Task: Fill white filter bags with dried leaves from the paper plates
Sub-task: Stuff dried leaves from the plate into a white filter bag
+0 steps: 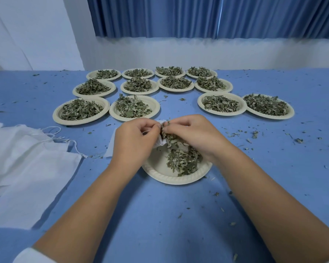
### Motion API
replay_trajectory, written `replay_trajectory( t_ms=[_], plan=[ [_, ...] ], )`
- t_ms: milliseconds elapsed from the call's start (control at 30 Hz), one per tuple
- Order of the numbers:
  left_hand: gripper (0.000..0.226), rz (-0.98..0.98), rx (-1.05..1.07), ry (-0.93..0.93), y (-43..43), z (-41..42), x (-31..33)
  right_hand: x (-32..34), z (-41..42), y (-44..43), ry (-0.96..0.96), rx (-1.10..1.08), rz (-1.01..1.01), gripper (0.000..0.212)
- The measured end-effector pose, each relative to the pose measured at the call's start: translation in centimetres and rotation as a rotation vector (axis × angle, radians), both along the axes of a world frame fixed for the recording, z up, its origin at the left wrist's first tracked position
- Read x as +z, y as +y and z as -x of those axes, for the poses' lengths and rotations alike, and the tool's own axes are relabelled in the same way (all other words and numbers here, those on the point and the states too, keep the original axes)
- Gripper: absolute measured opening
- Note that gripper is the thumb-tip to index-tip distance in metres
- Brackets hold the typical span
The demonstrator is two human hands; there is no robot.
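My left hand (pixel 135 141) pinches the mouth of a white filter bag (pixel 161 143), largely hidden beneath both hands. My right hand (pixel 192 137) clamps dried leaves (pixel 182 160) at that mouth, above the nearest paper plate (pixel 169 178). The fingertips are obscured.

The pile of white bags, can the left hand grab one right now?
Probably not yet: the left hand is holding a filter bag over the near plate. Nothing blocks the way to the pile once it lets go.

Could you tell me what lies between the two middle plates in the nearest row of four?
In the head view, only blue tablecloth with a few stray leaf scraps lies there.
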State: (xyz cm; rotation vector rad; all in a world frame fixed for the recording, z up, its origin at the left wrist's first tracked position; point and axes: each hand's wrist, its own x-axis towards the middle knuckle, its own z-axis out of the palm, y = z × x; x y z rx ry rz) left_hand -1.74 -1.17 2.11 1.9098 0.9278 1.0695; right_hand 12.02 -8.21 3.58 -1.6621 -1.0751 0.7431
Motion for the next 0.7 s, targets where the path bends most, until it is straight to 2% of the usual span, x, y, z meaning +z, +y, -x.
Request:
replay_trajectory(
  t_ms=[100, 200, 533, 633, 700],
  plan=[
    [0.023, 0.003, 0.003, -0.003, 0.0, 0.0, 0.1, 0.2, -0.3, 0.0, 0.047, -0.018, -0.003, 0.014],
    [0.024, 0.02, -0.012, -0.025, -0.1, 0.0, 0.2, 0.1, -0.3, -0.2, -0.056, -0.052, -0.079, 0.019],
    [0.019, 0.059, -0.052, -0.074, -0.4, -0.1, 0.3, -0.6, 0.8, 0.2, -0.203, -0.149, -0.176, 0.024],
    [0.018, 0.066, -0.034, -0.086, -0.3, 0.0, 0.4, -0.3, 0.5, 0.1, -0.138, -0.077, -0.144, 0.018],
    [0.018, 0.083, -0.008, -0.109, 0.0, 0.1, 0.4, 0.0, 0.2, 0.1, -0.015, -0.019, -0.123, 0.018]
  ],
)
